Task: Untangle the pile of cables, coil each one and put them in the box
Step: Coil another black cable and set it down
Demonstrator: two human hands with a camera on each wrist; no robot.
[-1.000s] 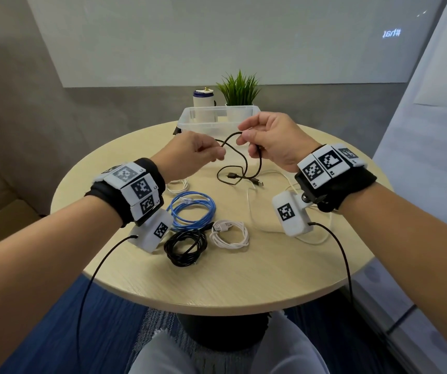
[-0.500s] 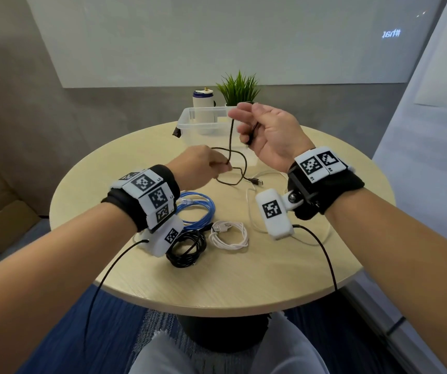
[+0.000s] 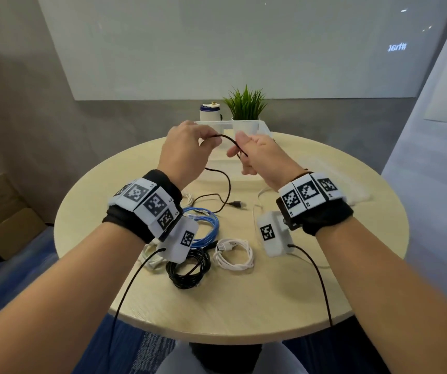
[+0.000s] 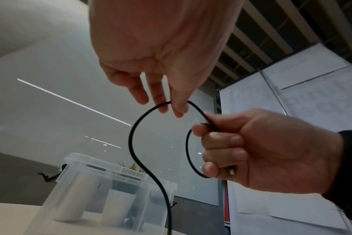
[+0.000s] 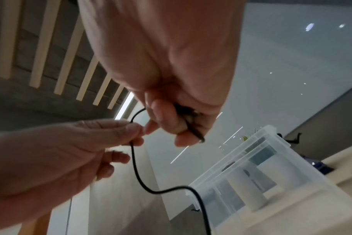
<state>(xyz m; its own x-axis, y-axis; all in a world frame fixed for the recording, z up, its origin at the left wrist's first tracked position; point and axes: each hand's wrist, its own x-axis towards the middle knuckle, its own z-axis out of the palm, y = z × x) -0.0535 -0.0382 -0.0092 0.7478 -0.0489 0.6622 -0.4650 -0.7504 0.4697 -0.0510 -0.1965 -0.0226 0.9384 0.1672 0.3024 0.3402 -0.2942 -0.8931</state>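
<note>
- Round, pale wooden tabletop [image 3: 244, 298] before a grey wall; both hands are raised above its far half.
- Left hand [image 3: 183, 152]: thumb and fingertips [image 4: 179, 109] pinch the black cable [image 3: 223, 184] at the top of its arch, the other fingers loose.
- Right hand [image 3: 263, 157]: fingers curled round the same black cable – a small loop and one end sit inside the fist, as the left wrist view shows.
- From the left-hand pinch the cable hangs in a curve to the tabletop, and its USB plug [image 3: 236, 204] lies flat near the middle.
- Clear plastic box [image 3: 264, 128] stands at the far edge, just beyond the hands; what lies inside it cannot be told.
- Coiled cables lie toward the near-left of the tabletop: a blue coil [image 3: 206, 225], a black coil [image 3: 188, 271] nearer the front edge, a white coil [image 3: 234, 255] just beside it.
- Loose white cable [image 3: 256, 209] trails under the right wrist.
- Behind the box – a potted green plant [image 3: 245, 106] and a white-and-blue container [image 3: 210, 112].
</note>
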